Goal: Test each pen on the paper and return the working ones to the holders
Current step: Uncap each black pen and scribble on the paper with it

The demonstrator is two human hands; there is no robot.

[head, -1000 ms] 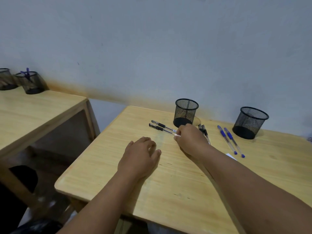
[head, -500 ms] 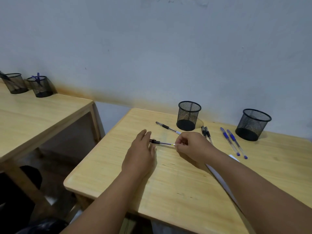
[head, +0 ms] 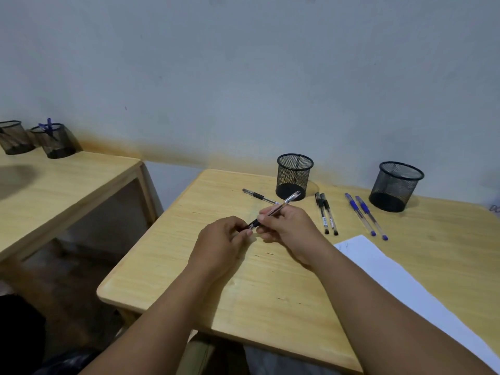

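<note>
A plain classroom or study room: two light wooden desks (head: 270, 280) (head: 62, 182) stand against a bare grey-blue wall (head: 243, 77), each carrying a pair of black mesh pen holders (head: 294, 171) (head: 396, 185) (head: 58, 142) (head: 13, 138) along its far edge.

Bare table (head: 243, 288) lies open in front of and left of both hands, right out to the near edge. Behind them a loose black pen (head: 258, 196) and a mesh holder (head: 294, 176) block the way; to the right lie two black pens (head: 326, 213), two blue pens (head: 365, 216), then a second holder (head: 397, 186). Paper (head: 405, 288) covers the near right.
</note>
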